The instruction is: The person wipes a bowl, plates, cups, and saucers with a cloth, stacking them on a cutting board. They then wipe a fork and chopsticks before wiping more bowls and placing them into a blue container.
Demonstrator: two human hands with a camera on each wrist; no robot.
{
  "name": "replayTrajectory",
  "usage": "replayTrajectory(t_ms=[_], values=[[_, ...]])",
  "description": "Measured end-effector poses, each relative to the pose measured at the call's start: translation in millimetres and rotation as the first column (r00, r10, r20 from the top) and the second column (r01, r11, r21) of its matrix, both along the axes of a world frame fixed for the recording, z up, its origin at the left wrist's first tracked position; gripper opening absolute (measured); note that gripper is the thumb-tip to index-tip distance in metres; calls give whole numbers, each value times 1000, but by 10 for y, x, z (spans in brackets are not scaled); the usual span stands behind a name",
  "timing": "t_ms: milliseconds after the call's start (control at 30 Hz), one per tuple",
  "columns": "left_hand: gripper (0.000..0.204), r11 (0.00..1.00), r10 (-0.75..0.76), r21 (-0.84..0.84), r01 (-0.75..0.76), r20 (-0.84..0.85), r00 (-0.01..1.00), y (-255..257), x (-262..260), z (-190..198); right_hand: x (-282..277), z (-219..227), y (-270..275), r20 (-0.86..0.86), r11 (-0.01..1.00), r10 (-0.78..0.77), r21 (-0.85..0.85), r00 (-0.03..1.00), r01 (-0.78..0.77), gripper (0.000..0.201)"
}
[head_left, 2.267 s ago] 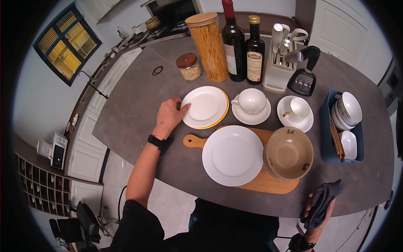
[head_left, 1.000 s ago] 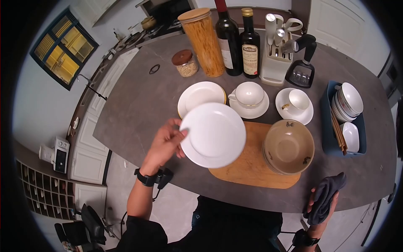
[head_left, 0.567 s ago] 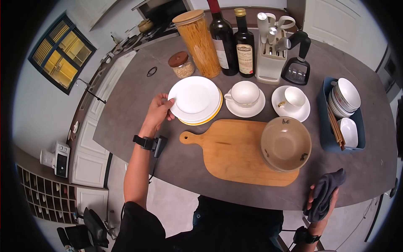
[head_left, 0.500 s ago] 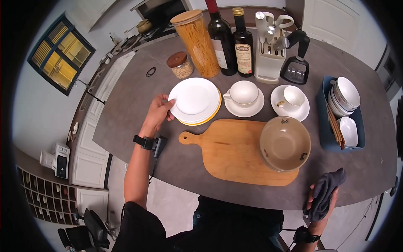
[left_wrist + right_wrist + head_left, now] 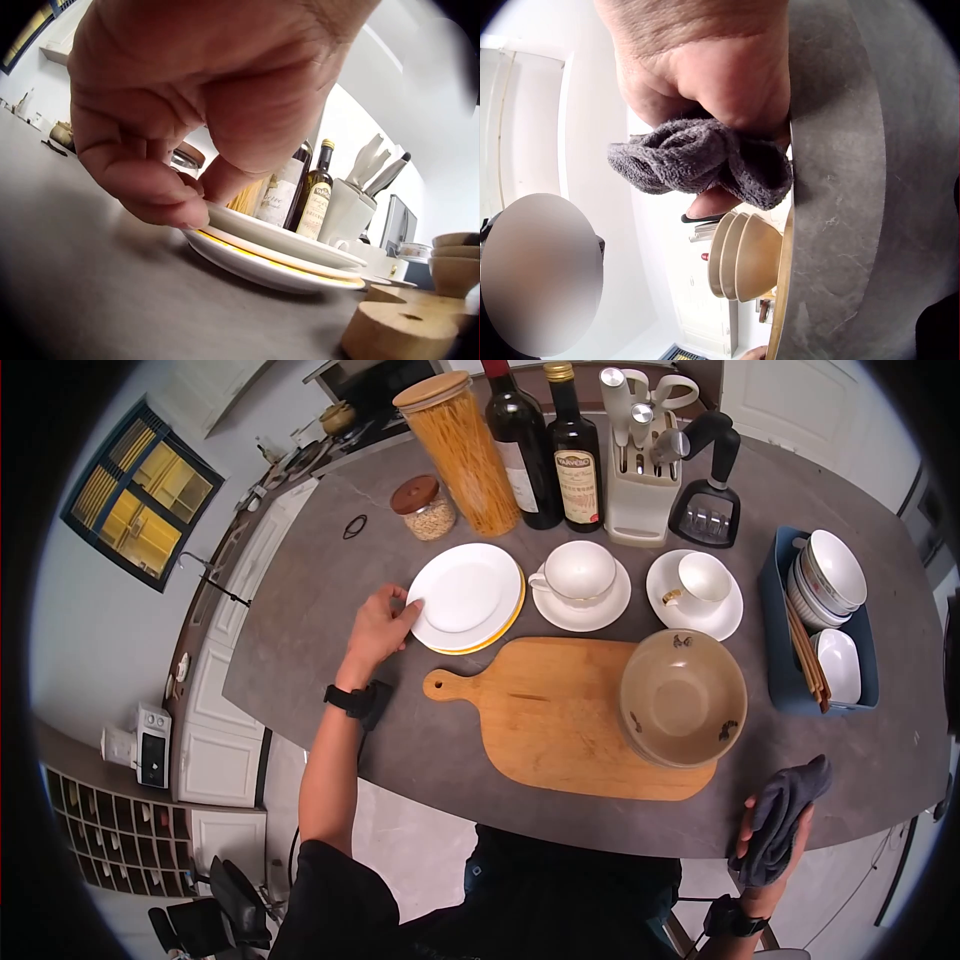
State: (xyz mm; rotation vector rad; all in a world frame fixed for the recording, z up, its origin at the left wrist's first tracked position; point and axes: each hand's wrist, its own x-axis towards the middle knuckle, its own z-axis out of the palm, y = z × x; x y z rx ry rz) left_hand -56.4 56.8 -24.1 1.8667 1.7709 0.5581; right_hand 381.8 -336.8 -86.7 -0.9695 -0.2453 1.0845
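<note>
My left hand (image 5: 380, 627) pinches the left rim of the top white plate (image 5: 462, 592), which lies on a stack with a yellow-edged plate below. In the left wrist view, thumb and fingertips meet at the rim of the upper plate (image 5: 285, 238), the other fingers curled. My right hand (image 5: 800, 840) holds a dark grey cloth (image 5: 782, 815) at the table's right front edge. The right wrist view shows the cloth (image 5: 682, 159) bunched in the fingers. Between the hands lies a wooden cutting board (image 5: 555, 715), with stacked brown bowls (image 5: 682, 698) on its right end.
Two white cups (image 5: 580, 572) on saucers stand behind the board. A blue bin (image 5: 788, 670) at the right holds bowls and chopsticks. Along the back are a pasta jar (image 5: 465, 460), a small jar (image 5: 425, 510), two dark bottles (image 5: 577, 475) and a knife block (image 5: 640, 500).
The white plate lifted from the board now lies on the left stack, leaving the board's left part bare. My left hand moved back with it. My right hand keeps the cloth in about the same place.
</note>
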Motion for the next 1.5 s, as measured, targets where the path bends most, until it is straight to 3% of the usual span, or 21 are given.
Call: replayTrajectory(t_ms=[100, 300, 333, 367, 400, 467, 600, 633, 667, 700, 767, 800, 933, 1000, 1100, 1167, 1233, 1300, 1367, 1433, 1500], values=[[40, 1000, -6, 18, 7, -72, 997, -4, 25, 0, -16, 29, 25, 20, 1000, -10, 8, 1000, 10, 73], [45, 998, 25, 51, -25, 3, 1000, 6, 36, -74, -28, 63, 34, 31, 1000, -1, 8, 1000, 0, 74], [43, 932, -3, 358, 60, -160, 987, 9, 27, -80, -34, 71, 40, 33, 1000, -9, 8, 999, 8, 74], [41, 770, 21, 611, 185, -315, 949, 4, 40, -100, -46, 83, 54, 41, 1000, -11, 14, 999, 10, 74], [41, 770, 12, 609, 191, -312, 950, -25, 62, -130, -54, 95, 64, 50, 1000, -12, 18, 999, 11, 74], [33, 860, -17, 501, 95, -157, 987, -413, 526, 310, -58, 105, 72, 58, 1000, -13, 19, 998, 12, 74], [30, 910, -412, 121, 396, 167, 896, -989, 1137, 529, -95, 157, 139, 55, 999, 13, 35, 998, -15, 73], [38, 882, -452, 23, 471, 326, 830, -1085, 1235, 468, -84, 173, 151, 36, 996, 60, 64, 998, -62, 72], [48, 859, -400, -134, 493, 424, 812, -1249, 1418, 606, -153, 256, 230, 32, 998, -1, 64, 999, -1, 75], [48, 857, -405, -127, 499, 432, 806, -1308, 1518, 579, -129, 284, 264, 43, 998, -7, 66, 999, 4, 75], [52, 809, -511, -39, 587, 450, 733, -1384, 1651, 528, -96, 340, 339, 141, 964, 236, 92, 961, -250, 79], [53, 794, -579, 56, 606, 373, 725, -1362, 1677, 439, -170, 424, 411, 198, 980, 172, 69, 965, -189, 82], [48, 742, -641, -7, 671, 284, 713, -1335, 1794, 502, -351, 757, 561, 342, 966, 221, 50, 914, -252, 75], [44, 757, -521, -76, 648, 527, 671, -1323, 1845, 433, -411, 731, 659, 492, 972, 193, 23, 849, -234, 68], [44, 781, -448, -53, 623, 647, 616, -1375, 1901, 466, -482, 715, 679, 622, 966, 177, 37, 763, -254, 65], [45, 806, -437, -20, 592, 655, 617, -1422, 1903, 541, -542, 763, 676, 599, 961, 214, 11, 772, -275, 68], [44, 791, -416, 23, 612, 753, 509, -1437, 1871, 576, -572, 793, 681, 655, 972, 122, 75, 746, -224, 72], [43, 790, -423, 34, 612, 753, 504, -1391, 1760, 628, -579, 808, 627, 602, 976, 130, 64, 788, -210, 73], [42, 850, -327, 27, 526, 810, 487, -1336, 1552, 718, -564, 812, 605, 722, 983, 39, 98, 691, -157, 72], [42, 927, -279, 82, 366, 802, 528, -1231, 1291, 821, -540, 710, 593, 734, 985, 11, 108, 679, -133, 67], [43, 950, -242, 86, 300, 811, 532, -945, 894, 731, -522, 565, 597, 816, 996, -75, 86, 573, 8, 62]])
